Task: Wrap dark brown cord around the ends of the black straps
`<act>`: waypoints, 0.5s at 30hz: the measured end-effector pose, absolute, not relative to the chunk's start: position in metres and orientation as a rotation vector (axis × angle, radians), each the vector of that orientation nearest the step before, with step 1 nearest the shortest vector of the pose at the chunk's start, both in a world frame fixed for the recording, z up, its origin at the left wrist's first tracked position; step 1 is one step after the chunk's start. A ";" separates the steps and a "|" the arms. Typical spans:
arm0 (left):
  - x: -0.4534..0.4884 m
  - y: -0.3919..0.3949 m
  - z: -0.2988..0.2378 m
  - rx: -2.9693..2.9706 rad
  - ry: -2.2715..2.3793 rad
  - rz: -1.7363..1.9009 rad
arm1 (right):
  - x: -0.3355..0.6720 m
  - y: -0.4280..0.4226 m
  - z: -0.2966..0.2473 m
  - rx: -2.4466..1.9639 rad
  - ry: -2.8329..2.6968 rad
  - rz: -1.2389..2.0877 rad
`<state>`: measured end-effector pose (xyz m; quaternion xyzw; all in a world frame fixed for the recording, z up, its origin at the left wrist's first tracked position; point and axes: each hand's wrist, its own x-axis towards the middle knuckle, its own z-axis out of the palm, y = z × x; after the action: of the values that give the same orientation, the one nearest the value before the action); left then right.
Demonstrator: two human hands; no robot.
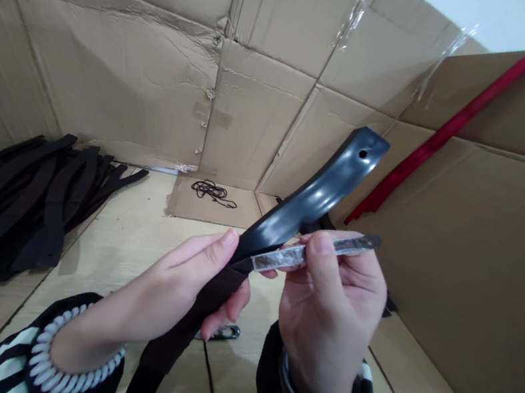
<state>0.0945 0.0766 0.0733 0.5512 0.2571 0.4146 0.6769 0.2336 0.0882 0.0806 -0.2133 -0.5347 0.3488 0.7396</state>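
Note:
My left hand (169, 292) is closed around a long black strip (315, 199), thumb on top and fingers below. The strip's upper part is glossy and curved, with a round hole near its far end. A dull dark brown covering (220, 291) wraps the part in my hand and runs down toward me. In my right hand (336, 311) is a slim flat tool (285, 258), pinched between thumb and fingers and wrapped in clear film or tape. Its tip touches or nearly touches the strip at the covering's edge. I cannot make out the tool's exact kind.
A pile of dark strips (45, 205) lies at the left. Tangled dark cord (212, 192) rests on a cardboard piece at the back. Below my hands is a small slotted dark object (225, 333). A red band (451, 131) hangs along the right cardboard wall (494, 264).

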 end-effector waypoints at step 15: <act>0.094 0.076 0.071 1.222 0.571 0.949 | 0.232 0.089 0.082 -0.464 -1.160 0.726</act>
<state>0.0945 0.0755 0.0706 0.5442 0.2541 0.4224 0.6788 0.2318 0.0889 0.0816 -0.2125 -0.5310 0.3322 0.7500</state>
